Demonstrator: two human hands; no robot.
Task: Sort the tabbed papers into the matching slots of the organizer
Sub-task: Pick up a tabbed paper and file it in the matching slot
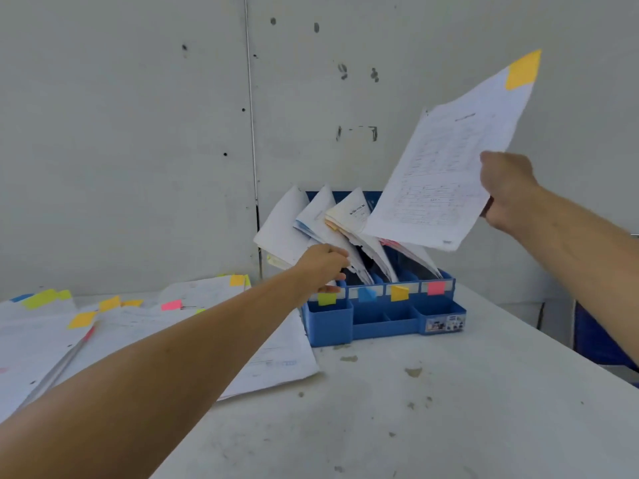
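Note:
A blue organizer [383,328] stands on the table against the wall. Green, blue, yellow and pink tabs mark its slots along the front rail. Several papers lean leftward in those slots. My right hand [506,188] grips a printed sheet with a yellow tab [446,174] by its right edge, raised above the organizer's right side. My left hand [323,267] reaches into the organizer's left end, fingers curled on the leaning filed papers [311,223], thumb near the green tab.
A spread of loose tabbed papers [138,326] covers the table's left side, with green, yellow, pink and blue tabs showing. A pen [65,361] lies on them. The table edge runs down the right, with a dark blue object [598,340] beyond it.

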